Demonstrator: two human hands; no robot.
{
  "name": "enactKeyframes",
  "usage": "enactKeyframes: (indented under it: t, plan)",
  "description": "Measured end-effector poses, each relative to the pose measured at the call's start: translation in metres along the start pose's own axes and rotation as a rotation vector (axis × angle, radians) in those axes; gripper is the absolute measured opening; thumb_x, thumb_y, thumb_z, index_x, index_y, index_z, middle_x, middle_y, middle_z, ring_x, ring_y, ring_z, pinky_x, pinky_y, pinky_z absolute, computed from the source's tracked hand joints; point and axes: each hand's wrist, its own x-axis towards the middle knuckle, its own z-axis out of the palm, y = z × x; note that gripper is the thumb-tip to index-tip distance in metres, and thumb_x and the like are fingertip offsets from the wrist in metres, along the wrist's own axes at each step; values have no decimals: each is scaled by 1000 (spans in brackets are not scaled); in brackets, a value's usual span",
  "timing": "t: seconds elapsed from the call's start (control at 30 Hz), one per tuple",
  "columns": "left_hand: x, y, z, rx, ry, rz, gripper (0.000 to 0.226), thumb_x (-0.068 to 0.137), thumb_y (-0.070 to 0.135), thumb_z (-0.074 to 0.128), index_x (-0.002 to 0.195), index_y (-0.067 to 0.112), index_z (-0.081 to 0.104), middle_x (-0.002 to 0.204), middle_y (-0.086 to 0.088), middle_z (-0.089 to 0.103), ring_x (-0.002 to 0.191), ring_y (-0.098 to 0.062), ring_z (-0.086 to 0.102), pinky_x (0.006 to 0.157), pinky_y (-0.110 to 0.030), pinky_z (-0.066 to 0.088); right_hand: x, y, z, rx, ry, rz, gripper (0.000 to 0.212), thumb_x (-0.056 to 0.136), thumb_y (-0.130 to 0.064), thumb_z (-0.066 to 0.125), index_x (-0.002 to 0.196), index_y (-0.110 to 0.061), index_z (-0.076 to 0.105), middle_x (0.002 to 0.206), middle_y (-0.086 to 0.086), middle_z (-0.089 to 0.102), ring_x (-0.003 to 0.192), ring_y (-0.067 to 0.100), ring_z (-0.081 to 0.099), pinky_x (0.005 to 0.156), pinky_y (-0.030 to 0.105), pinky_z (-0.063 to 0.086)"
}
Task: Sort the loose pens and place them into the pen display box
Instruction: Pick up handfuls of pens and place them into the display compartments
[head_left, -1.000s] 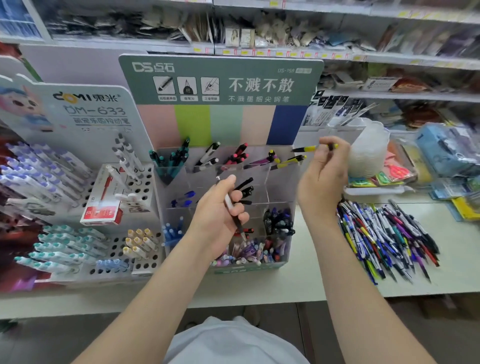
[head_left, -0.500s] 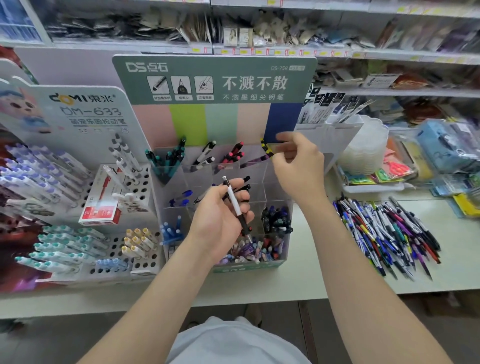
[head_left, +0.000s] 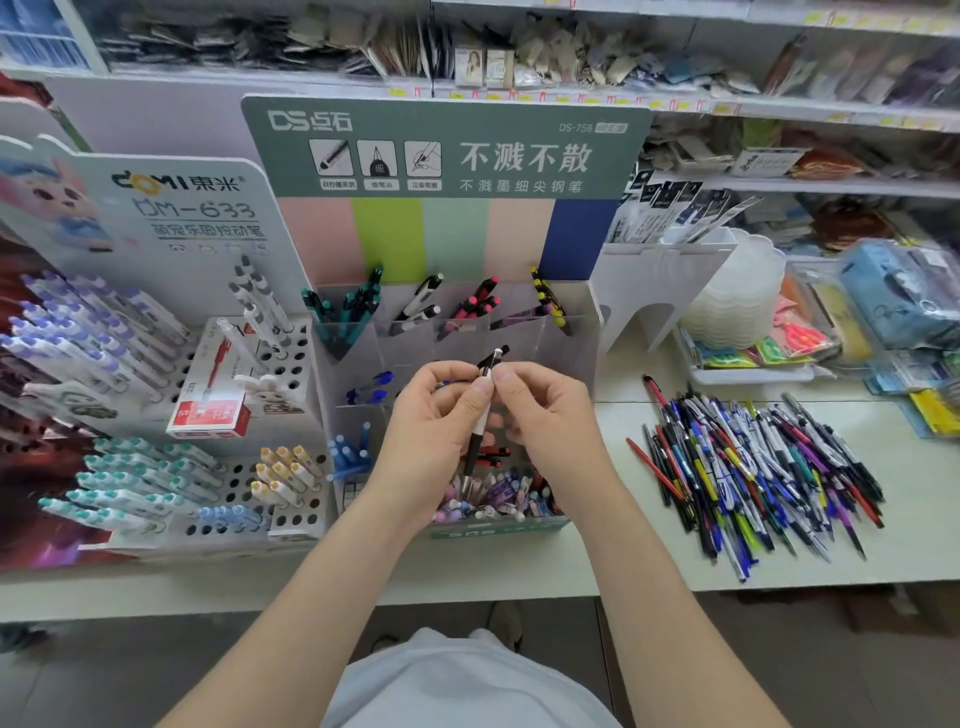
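centre frame | my left hand (head_left: 431, 436) grips pen (head_left: 479, 423) barrel | right hand (head_left: 550, 421) pinches top, likely checking type | box (head_left: 571, 343) slot unpicked

Left hand (head_left: 428, 434) and right hand (head_left: 553, 421) hide part of the pen (head_left: 480, 422) and pen display box (head_left: 575, 358).

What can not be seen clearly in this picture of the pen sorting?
Head view: the middle compartments of the pen display box are hidden behind the left hand and right hand.
Head view: the lower tip of the black and white pen they grip is lost against the front-row pens.
Head view: lower pens in the loose pile are covered by upper ones.
Head view: shelf goods are blurred.
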Motion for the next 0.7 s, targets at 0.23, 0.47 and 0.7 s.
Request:
enactKeyframes:
  t: [0.23,0.47,0.7]
  plan:
    - [7,12,-24,-3,237,41,18,111,13,53,111,7,70,107,-12,78,101,-27,77,87,-39,65,36,-30,30,-218,322,-294,20,113,-27,40,110,-12,54,83,7,67,68,21,65,64,51,55]
    - [4,12,-53,-40,341,-26,23,105,-2,45,116,9,62,103,-14,76,95,-28,79,82,-37,66,73,-42,62,-601,373,-649,16,105,-17,53,110,-7,65,95,8,65,83,25,59,77,38,52]
    - [-6,4,-61,64,242,-66,21,106,4,47,109,8,67,88,-8,74,70,-20,68,78,-46,66,35,-6,60,-727,415,-624,28,93,-10,59,120,-12,67,112,6,58,103,26,53,92,41,46]
